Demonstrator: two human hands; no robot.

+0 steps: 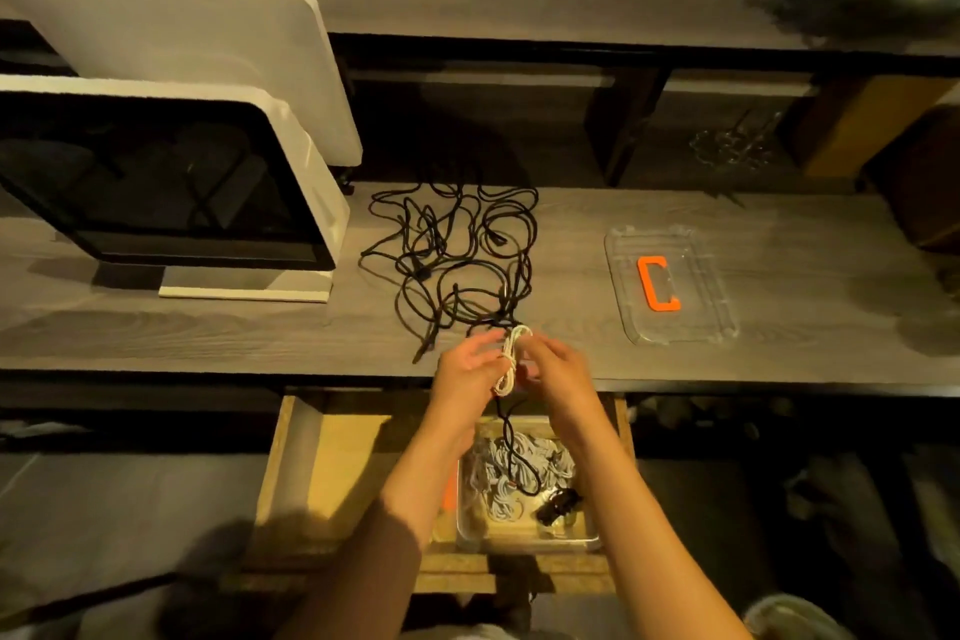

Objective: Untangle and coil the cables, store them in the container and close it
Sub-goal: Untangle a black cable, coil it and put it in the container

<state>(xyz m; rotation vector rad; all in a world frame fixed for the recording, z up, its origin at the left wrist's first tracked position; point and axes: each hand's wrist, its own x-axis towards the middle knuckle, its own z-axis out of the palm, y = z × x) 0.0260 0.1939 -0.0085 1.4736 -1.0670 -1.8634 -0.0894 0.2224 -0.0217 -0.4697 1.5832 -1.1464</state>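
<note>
A small white cable coil point(510, 359) is held upright at the desk's front edge. My left hand point(467, 374) grips its left side and my right hand point(558, 369) pinches its right side. A black cable point(511, 442) hangs from the coil into the clear container point(587, 538) in the open drawer, where grey-white cables point(540, 463) and a black plug point(558, 504) lie. A tangle of black cables point(452, 250) is spread on the desk behind my hands. The container's clear lid point(727, 296) with an orange handle lies on the desk to the right.
A monitor point(156, 182) in white foam stands at the left of the desk, with a white panel point(182, 47) behind it. The wooden drawer point(332, 457) is pulled out below the desk edge. A shelf runs along the back.
</note>
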